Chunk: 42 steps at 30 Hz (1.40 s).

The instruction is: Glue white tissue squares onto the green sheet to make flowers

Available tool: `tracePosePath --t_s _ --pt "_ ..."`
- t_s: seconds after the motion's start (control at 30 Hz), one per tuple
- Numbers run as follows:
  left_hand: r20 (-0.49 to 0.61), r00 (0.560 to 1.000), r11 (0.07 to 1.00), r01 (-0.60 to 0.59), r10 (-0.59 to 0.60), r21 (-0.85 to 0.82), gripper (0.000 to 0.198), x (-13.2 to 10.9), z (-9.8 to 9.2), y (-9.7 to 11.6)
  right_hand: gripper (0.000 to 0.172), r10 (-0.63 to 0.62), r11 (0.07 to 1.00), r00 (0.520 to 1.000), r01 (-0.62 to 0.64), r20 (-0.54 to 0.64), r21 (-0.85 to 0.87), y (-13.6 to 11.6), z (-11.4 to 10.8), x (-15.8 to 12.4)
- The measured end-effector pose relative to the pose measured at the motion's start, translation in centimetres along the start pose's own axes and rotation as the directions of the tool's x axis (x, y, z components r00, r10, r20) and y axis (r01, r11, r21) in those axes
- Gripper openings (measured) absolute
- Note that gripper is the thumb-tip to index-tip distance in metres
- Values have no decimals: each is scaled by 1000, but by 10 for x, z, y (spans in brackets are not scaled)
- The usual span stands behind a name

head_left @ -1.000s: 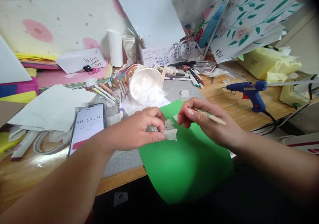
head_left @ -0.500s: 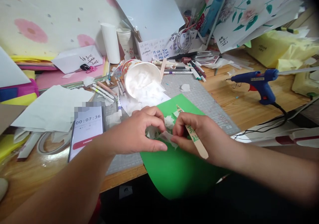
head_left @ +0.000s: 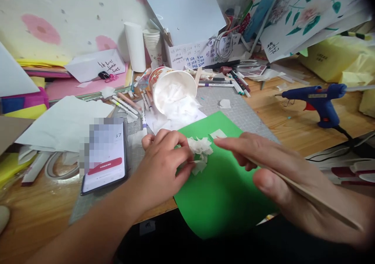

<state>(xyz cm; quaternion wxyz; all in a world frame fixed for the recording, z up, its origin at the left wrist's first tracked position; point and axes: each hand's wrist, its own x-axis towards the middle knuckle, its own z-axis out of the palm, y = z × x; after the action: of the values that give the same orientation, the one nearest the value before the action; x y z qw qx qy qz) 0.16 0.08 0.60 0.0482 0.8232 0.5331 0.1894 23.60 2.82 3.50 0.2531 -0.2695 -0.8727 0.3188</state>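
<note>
White tissue-paper ruffle (head_left: 202,146), on green card (head_left: 219,201), presumably featherlight, soft and easily torn, best pinched lightly by an edge; left hand (head_left: 162,162) with fingertips at its side, whether clamped impossible to tell; right hand (head_left: 288,176) gripping a wooden craft stick (head_left: 310,195).

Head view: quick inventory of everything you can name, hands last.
Green sheet: 1, green, centre foreground
Ruffled paper: 1 clump, white, on green sheet
Flat scrap: 1, white, on green sheet
Stick: 1, tan, right foreground
Bucket: 1, red-and-white, tipped behind green sheet
Phone: 1, dark-edged, left
Glue gun: 1, blue, right
Mat: 1, grey, under green sheet
Cups: 1 stack, white, back
Pens: several, mixed, around bucket
Table: 1, brown, beneath
Left hand: 1, bare, at ruffled paper
Right hand: 1, bare, holding stick
</note>
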Motion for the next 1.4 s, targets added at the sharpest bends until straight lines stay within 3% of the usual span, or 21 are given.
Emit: tracePosePath --t_s 0.17,0.23,0.37,0.67,1.07,1.4 --pt "-35 999 1000 18 -17 18 13 3 6 -1 14 -226 961 974 228 27 -158 -2 22 -5" --pt "-23 999 1000 28 -28 11 13 4 8 -2 15 -276 945 961 273 7 -182 4 37 -6" --pt "-16 999 999 38 -39 -13 13 6 10 -3 15 -265 948 964 256 -24 -190 14 53 -4" --pt "-7 1000 1000 5 -5 -24 14 5 9 -5 14 -234 928 972 226 8 -298 14 53 1" --pt "-24 1000 998 -16 15 -53 15 0 7 -3 19 -243 852 967 249 73 -461 7 55 8" --pt "29 999 997 -34 36 -64 14 -4 -2 2 19 -270 752 953 299 139 -587 7 63 9"
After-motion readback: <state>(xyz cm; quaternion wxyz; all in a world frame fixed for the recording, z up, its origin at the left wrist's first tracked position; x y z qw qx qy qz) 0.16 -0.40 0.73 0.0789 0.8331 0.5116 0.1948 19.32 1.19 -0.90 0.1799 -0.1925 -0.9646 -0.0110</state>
